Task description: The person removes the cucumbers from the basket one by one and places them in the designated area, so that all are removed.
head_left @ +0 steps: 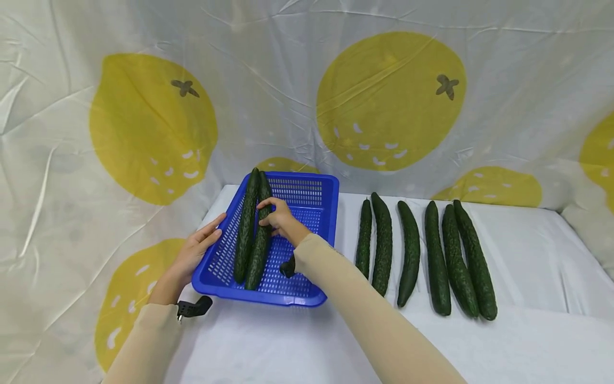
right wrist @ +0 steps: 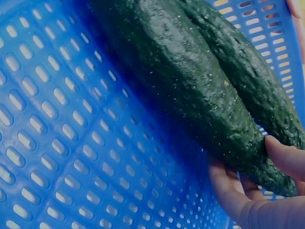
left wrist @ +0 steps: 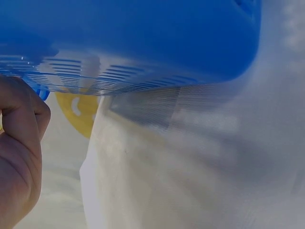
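Observation:
Two dark green cucumbers lie side by side along the left wall of a blue plastic basket point(head_left: 301, 298). My right hand point(head_left: 282, 220) reaches into the basket and grips the right-hand cucumber point(head_left: 259, 256) near its upper part. In the right wrist view, the thumb and fingers wrap that cucumber point(right wrist: 190, 81) from both sides. Beside it rests the left-hand cucumber point(head_left: 246, 229), its far end at the back rim. My left hand point(head_left: 194, 250) holds the basket's left rim from outside. The left wrist view shows bent fingers next to the basket wall point(left wrist: 157, 43); their tips are hidden.
Several cucumbers point(head_left: 409, 253) lie in a row, roughly parallel, on the white cloth point(head_left: 542, 266) to the right of the basket. A white curtain point(head_left: 268, 69) with yellow fruit prints hangs behind and to the left.

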A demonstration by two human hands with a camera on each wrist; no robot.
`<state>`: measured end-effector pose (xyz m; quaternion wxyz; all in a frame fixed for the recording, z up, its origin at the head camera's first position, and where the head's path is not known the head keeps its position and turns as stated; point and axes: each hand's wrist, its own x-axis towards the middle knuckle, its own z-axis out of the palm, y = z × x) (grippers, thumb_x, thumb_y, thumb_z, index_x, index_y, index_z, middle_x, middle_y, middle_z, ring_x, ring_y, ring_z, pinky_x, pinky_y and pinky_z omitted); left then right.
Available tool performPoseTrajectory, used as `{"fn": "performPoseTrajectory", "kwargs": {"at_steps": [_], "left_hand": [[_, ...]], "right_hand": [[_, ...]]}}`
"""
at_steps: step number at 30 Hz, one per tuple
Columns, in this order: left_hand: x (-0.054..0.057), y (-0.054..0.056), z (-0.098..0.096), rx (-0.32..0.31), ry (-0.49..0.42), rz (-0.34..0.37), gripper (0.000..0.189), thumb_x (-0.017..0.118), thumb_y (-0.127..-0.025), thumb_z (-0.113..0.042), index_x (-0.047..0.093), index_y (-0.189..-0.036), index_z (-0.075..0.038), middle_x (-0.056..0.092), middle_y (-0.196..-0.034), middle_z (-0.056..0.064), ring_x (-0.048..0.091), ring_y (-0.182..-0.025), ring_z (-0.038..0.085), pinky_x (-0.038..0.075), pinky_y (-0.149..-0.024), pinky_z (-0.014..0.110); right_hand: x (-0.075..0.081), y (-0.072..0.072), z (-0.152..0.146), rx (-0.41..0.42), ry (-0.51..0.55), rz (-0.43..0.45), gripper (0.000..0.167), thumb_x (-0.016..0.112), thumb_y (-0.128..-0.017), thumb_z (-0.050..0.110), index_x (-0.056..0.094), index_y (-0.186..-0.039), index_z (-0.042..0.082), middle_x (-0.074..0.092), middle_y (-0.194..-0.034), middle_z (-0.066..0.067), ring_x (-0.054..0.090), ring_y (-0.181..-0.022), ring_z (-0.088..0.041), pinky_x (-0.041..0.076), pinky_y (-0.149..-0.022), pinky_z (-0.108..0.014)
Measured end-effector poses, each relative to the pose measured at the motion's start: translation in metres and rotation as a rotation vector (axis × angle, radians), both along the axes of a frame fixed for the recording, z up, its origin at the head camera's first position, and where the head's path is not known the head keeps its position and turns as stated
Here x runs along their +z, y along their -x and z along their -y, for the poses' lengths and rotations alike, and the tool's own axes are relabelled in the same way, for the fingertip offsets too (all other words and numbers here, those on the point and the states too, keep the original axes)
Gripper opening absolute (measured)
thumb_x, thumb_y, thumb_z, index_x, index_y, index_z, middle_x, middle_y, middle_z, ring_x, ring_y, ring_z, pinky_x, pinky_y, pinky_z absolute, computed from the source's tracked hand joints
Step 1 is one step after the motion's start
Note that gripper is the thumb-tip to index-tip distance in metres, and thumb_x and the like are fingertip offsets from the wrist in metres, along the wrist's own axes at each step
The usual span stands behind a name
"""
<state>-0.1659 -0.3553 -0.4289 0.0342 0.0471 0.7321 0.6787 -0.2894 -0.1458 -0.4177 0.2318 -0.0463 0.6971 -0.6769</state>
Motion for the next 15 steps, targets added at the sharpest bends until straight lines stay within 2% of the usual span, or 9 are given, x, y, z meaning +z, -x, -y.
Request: {"fn": "performPoseTrajectory", "kwargs": {"at_steps": [4, 7, 10, 15], "left_hand": [[-0.0002, 0.0006, -0.0007, -0.010, -0.004, -0.002, 0.055, 0.043, -0.109, -0.025, 0.024, -0.160, -0.015, 0.051, -0.138, 0.006, 0.064, -0.107, 0.016, 0.057, -0.083, 0.033], [-0.0004, 0.0002, -0.0001, -0.017, -0.014, 0.007, 0.055, 0.042, -0.109, -0.025, 0.022, -0.160, -0.015, 0.050, -0.139, 0.007, 0.064, -0.108, 0.017, 0.057, -0.083, 0.033], [-0.0004, 0.0000, 0.0005, -0.016, -0.012, 0.011, 0.056, 0.042, -0.109, -0.026, 0.022, -0.160, -0.016, 0.049, -0.139, 0.008, 0.064, -0.109, 0.017, 0.057, -0.084, 0.034], [0.0003, 0.0003, 0.0004, -0.016, -0.006, 0.009, 0.056, 0.042, -0.109, -0.026, 0.022, -0.160, -0.016, 0.049, -0.140, 0.007, 0.063, -0.110, 0.016, 0.057, -0.084, 0.033]], "right_hand": [[0.0013, 0.0014, -0.0007, -0.001, -0.015, -0.006, 0.037, 0.069, -0.084, -0.018, 0.072, -0.105, 0.012, 0.038, -0.151, -0.010, 0.050, -0.070, -0.022, 0.056, -0.073, -0.056], [0.0037, 0.0005, -0.0017, 0.005, -0.021, -0.009, 0.037, 0.070, -0.083, -0.017, 0.072, -0.103, 0.014, 0.039, -0.150, -0.010, 0.060, -0.078, -0.027, 0.056, -0.069, -0.052], [0.0053, -0.0002, -0.0012, 0.003, -0.028, -0.019, 0.038, 0.071, -0.083, -0.017, 0.072, -0.106, 0.014, 0.040, -0.149, -0.010, 0.063, -0.082, -0.031, 0.056, -0.069, -0.053], [0.0097, -0.0030, 0.0004, -0.027, -0.062, -0.037, 0.037, 0.070, -0.085, -0.015, 0.072, -0.111, 0.012, 0.041, -0.149, -0.009, 0.055, -0.075, -0.025, 0.055, -0.074, -0.055]]}}
